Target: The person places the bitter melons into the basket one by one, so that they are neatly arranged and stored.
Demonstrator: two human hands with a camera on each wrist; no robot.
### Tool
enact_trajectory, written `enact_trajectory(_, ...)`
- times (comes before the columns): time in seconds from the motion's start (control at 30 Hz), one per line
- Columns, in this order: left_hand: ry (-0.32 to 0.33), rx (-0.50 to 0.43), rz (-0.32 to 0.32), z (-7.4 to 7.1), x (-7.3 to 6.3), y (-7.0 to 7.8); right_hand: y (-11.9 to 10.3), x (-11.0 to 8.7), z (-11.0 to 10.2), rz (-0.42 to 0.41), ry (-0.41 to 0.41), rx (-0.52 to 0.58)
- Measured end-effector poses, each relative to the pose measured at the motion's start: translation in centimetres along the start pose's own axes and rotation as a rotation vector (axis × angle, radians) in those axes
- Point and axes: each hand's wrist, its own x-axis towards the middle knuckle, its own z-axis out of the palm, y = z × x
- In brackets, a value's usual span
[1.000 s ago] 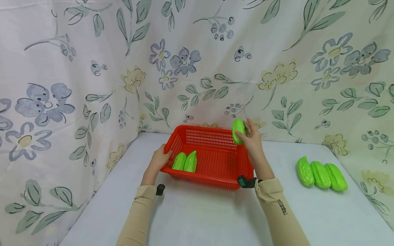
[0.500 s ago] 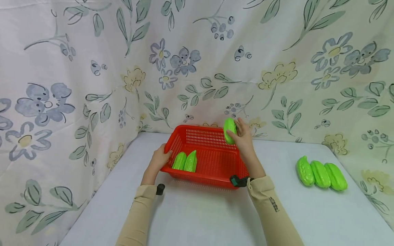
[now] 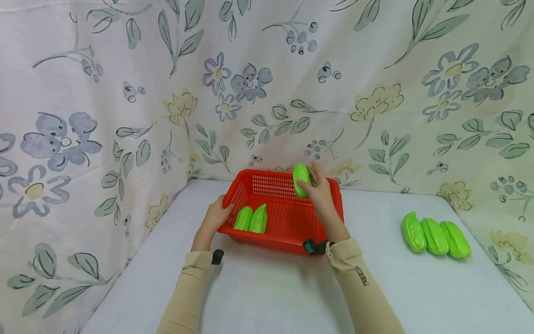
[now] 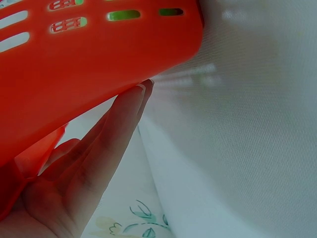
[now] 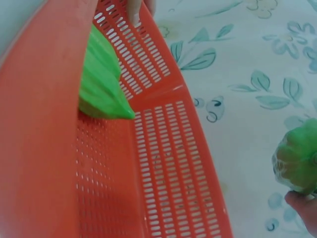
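My right hand (image 3: 319, 188) pinches a bright green, ribbed bitter gourd (image 3: 301, 180) between thumb and fingers, holding it upright over the right part of a red plastic basket (image 3: 283, 240). In the right wrist view the held bitter gourd (image 5: 298, 157) shows at the right edge, end on. My left hand (image 3: 217, 214) grips the basket's left end, thumb over the rim; in the left wrist view its fingers (image 4: 106, 144) lie along the outside wall. Two bitter gourds (image 3: 251, 220) lie side by side at the left inside the basket, one with a pointed tip.
Three more bitter gourds (image 3: 435, 236) lie in a row on the white table (image 3: 267, 297), well right of the basket. A floral cloth (image 3: 267, 93) hangs close behind the basket and along both sides of the table.
My right hand has moved left with the bitter gourd, from the basket's right rim to over its inside. The left hand and the basket have stayed in place.
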Motion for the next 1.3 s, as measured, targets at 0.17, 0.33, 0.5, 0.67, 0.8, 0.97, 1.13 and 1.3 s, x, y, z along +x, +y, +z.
enact_trajectory(0.17, -0.001, -0.002, -0.001, 0.0, 0.0, 0.0, 0.1, -0.1, 0.7, 0.0, -0.003, -0.018)
enact_trajectory(0.33, -0.004, -0.012, -0.004, 0.0, -0.1, 0.1, 0.4, -0.1, 1.4, 0.008, -0.013, -0.027)
enact_trajectory(0.5, -0.003, -0.009, -0.001, -0.1, -0.3, 0.1, 0.6, -0.2, 2.2, 0.009, -0.018, -0.025)
enact_trajectory(0.67, 0.002, -0.004, -0.002, 0.0, -0.4, 0.2, 0.8, -0.2, 2.9, 0.013, -0.028, -0.016)
enact_trajectory(0.8, 0.004, -0.003, -0.001, 0.0, -0.4, 0.3, 1.0, -0.2, 3.5, -0.003, -0.034, -0.007)
enact_trajectory(0.97, 0.001, -0.007, 0.0, -0.1, -0.5, 0.3, 1.4, -0.1, 4.1, -0.013, -0.049, -0.011)
enact_trajectory(1.13, 0.0, -0.012, -0.001, -0.1, -0.6, 0.3, 1.7, -0.1, 4.7, 0.013, -0.07, -0.025)
enact_trajectory(1.3, -0.005, -0.02, -0.004, -0.1, -0.6, 0.3, 1.9, -0.2, 5.2, 0.035, -0.075, -0.054)
